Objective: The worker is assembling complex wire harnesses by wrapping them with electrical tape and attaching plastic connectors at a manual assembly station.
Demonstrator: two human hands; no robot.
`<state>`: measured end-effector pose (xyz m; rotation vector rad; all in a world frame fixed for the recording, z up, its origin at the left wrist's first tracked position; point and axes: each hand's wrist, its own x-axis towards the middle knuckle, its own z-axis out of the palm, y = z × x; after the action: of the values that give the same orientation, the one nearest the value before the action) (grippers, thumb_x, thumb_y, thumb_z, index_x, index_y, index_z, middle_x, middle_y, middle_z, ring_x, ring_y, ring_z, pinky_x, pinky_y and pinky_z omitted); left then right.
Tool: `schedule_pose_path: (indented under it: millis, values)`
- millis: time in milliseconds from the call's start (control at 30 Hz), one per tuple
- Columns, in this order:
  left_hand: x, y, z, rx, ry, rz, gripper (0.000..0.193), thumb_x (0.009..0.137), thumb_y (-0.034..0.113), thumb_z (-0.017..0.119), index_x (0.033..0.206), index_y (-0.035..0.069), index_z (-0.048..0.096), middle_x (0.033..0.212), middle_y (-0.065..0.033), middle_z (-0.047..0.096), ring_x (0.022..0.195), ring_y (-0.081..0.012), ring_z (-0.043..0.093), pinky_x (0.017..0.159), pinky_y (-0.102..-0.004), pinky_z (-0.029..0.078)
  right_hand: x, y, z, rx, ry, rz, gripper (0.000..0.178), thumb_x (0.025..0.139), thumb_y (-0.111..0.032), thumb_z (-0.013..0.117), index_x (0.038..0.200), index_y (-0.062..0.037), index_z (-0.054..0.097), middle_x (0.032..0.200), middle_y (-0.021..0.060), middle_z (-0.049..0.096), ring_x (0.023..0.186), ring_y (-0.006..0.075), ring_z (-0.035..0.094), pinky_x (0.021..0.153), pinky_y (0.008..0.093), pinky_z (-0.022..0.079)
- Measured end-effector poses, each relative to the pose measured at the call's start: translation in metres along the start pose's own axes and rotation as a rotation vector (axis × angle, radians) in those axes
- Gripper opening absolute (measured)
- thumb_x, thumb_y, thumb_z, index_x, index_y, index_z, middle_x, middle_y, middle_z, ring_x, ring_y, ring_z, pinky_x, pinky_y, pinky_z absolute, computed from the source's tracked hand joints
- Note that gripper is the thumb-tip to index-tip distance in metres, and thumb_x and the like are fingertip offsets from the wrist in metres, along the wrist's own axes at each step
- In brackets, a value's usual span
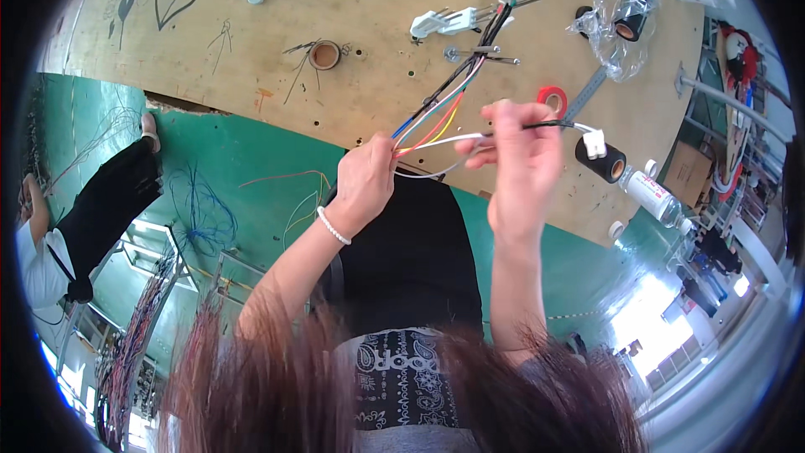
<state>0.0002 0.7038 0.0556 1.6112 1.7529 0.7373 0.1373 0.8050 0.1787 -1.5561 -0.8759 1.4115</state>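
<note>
My left hand (pixel 365 178), a beaded bracelet at its wrist, is closed round a bundle of coloured wires (pixel 446 117). From that fist the black, blue, white, red and yellow strands run up to metal pegs (pixel 496 55) on the board. My right hand (pixel 527 164) pinches a white wire branch with black covering near the board's front edge. Past its fingers this branch ends in a white plug connector (pixel 594 144). A grey wire (pixel 432 174) loops between the two hands. The exact grip of the right fingertips is partly hidden.
White peg holders (pixel 444 23) stand on the wooden board (pixel 277 0). Red tape (pixel 552 99), a ruler (pixel 587 92), a black roll (pixel 599 159) and a bottle (pixel 654 195) lie at right. A brown tape roll (pixel 324 54) lies left. Another person (pixel 101 201) stands far left.
</note>
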Motion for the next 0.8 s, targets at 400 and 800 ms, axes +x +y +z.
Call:
schedule_pose_path:
  millis: [400,800]
  values:
    - [0.011,0.025,-0.018,0.004,0.019,-0.051,0.011,0.086,0.002,0.06,0.094,0.001,0.053,0.092,-0.0136,0.056,0.089,-0.035,0.052,0.079,-0.0415,0.041,0.095,0.01,-0.014,0.306,-0.101,0.277,0.032,0.097,-0.023,0.059,0.118,0.0016,0.06,0.104,0.0079,0.064,0.063,0.0074,0.049,0.049,0.0228,0.04]
    - [0.081,0.089,-0.06,-0.355,0.072,-0.086,0.03,0.081,0.001,0.064,0.109,-0.001,0.052,0.103,-0.0138,0.058,0.099,-0.0267,0.056,0.09,-0.0354,0.045,0.039,-0.037,-0.005,-0.122,-0.019,-0.265,0.019,0.086,-0.007,0.073,0.096,0.0005,0.058,0.084,0.0022,0.063,0.059,0.0008,0.045,0.051,0.0178,0.037]
